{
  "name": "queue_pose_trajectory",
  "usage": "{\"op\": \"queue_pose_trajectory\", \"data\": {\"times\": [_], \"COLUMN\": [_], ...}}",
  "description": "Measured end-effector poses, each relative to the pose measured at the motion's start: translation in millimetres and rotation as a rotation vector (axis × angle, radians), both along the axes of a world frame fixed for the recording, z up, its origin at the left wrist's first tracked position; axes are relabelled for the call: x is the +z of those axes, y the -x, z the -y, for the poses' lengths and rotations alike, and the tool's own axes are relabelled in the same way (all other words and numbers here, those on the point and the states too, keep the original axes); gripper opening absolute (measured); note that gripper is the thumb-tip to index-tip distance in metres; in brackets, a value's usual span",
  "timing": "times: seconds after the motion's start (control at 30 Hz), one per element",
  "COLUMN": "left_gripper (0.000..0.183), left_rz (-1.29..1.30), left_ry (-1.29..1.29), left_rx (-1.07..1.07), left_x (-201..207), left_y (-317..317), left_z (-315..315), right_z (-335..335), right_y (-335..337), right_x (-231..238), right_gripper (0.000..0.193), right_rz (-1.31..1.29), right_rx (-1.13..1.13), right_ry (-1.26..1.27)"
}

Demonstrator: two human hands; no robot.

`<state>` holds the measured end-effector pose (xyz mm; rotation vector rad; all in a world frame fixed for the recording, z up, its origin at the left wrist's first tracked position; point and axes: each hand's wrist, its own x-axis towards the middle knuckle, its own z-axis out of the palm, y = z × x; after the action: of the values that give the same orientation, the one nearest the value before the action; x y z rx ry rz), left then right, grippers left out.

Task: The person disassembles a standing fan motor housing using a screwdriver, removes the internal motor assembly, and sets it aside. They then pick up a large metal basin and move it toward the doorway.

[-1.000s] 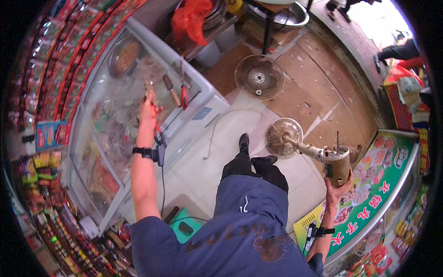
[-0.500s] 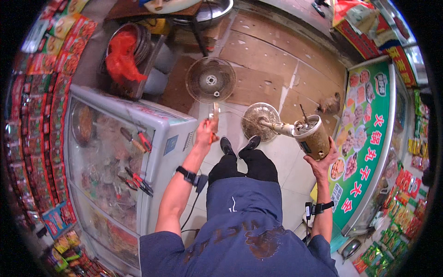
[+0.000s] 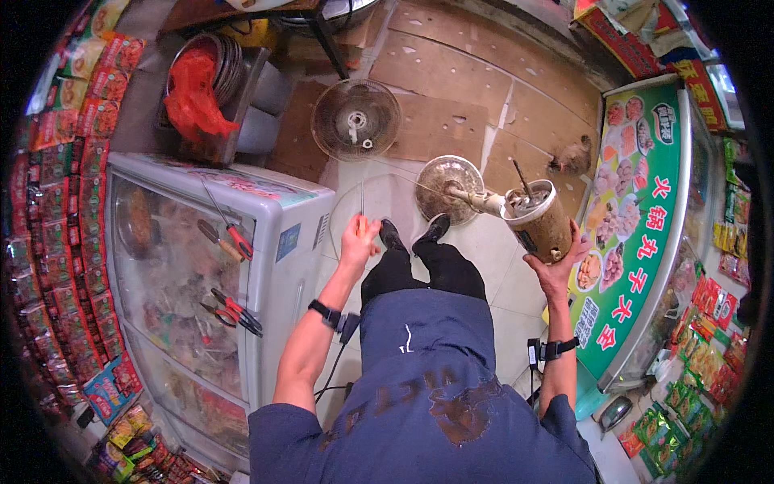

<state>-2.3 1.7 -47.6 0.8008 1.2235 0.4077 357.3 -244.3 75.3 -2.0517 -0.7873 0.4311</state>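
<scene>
My left hand (image 3: 358, 242) is closed around the orange handle of a screwdriver (image 3: 362, 198), its thin metal shaft pointing away from me. Over on the right, my right hand (image 3: 561, 262) grips a grimy beige fan motor housing (image 3: 542, 230) from its side and underside. The housing is tilted, and a dark shaft sticks out of its open end. A pole joins it to a dirty round fan base (image 3: 442, 202) on the floor. Beyond my left hand lies a round wire fan grille (image 3: 329, 129), with a white piece and a white ring nut (image 3: 368, 143) in it.
On the left, a glass-topped freezer (image 3: 310, 218) carries pliers (image 3: 231, 313) and red-handled tools (image 3: 239, 242). A green-fronted display case (image 3: 645, 202) stands on the right. Flattened cardboard (image 3: 451, 68) covers the far floor. A red mesh bag (image 3: 193, 93) lies in stacked metal bowls.
A pale piece that was at my left fingers now lies in the grille. The screwdriver shaft now shows plainly. My right hand keeps hold of the motor housing, and the whole view has shifted slightly.
</scene>
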Motion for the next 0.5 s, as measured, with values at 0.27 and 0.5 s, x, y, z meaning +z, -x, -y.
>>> {"op": "queue_pose_trajectory", "data": {"times": [0.27, 0.5], "left_gripper": [0.056, 0.05], "left_rz": [0.03, 0.204], "left_ry": [0.093, 0.032], "left_rx": [-0.112, -0.143], "left_x": [34, 49], "left_y": [29, 13], "left_z": [50, 71], "right_z": [2, -1], "right_y": [-2, -3], "right_x": [2, 10], "right_gripper": [0.134, 0.128], "right_rz": [0.012, -0.132], "right_rx": [0.008, 0.021], "right_ry": [0.014, -0.018]}}
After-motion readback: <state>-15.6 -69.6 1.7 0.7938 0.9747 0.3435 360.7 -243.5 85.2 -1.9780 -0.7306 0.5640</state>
